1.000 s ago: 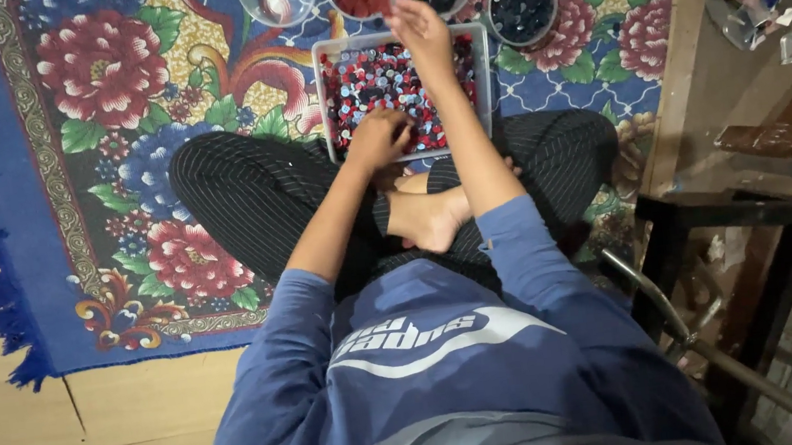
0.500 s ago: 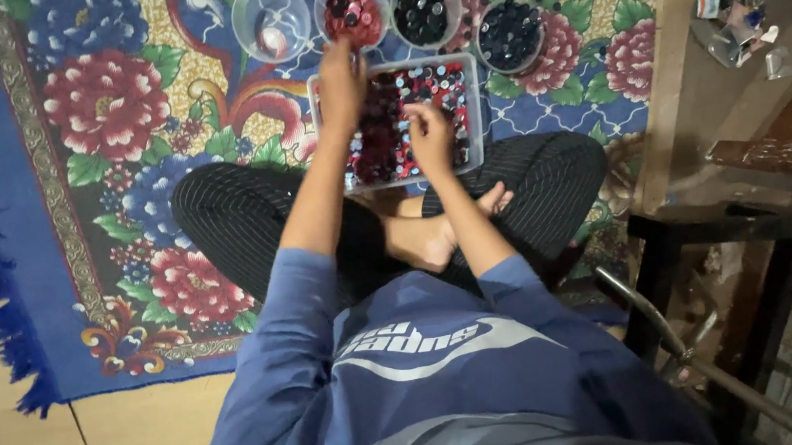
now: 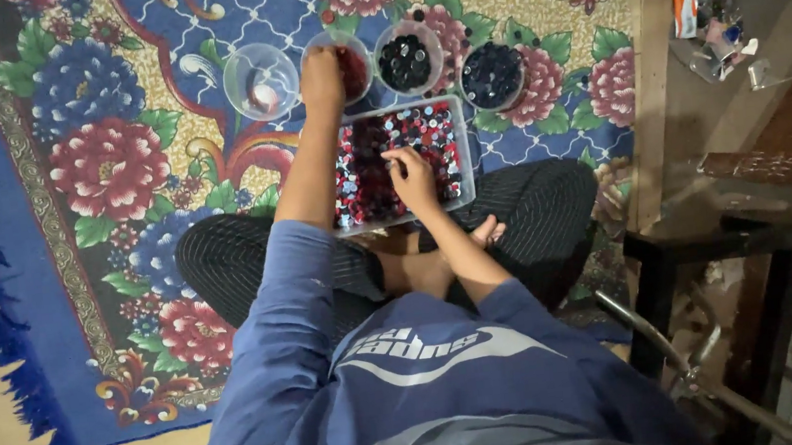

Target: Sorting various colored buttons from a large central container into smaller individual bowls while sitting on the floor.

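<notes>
while the person sits cross-legged on a floral rug (image 3: 107, 174), a clear rectangular tray (image 3: 464, 161) full of mixed red, blue and dark buttons lies just in front of the crossed legs. the left hand (image 3: 322, 75) reaches past the tray and hovers over the rim of a clear bowl holding red buttons (image 3: 355, 60), its fingers bunched downward; whether they pinch a button cannot be told. the right hand (image 3: 413, 177) rests inside the tray on the button heap, fingers curled and tips touching the buttons, gripping nothing that shows. four round clear bowls stand in a row just beyond the tray: a nearly empty bowl (image 3: 260, 80) on the left, then the red one, then a bowl of black buttons (image 3: 406, 57), then a bowl of dark blue buttons (image 3: 492, 73). right of the rug, on the bare floor, lies a small heap of clutter (image 3: 714, 27), near a dark metal frame (image 3: 713, 248).
</notes>
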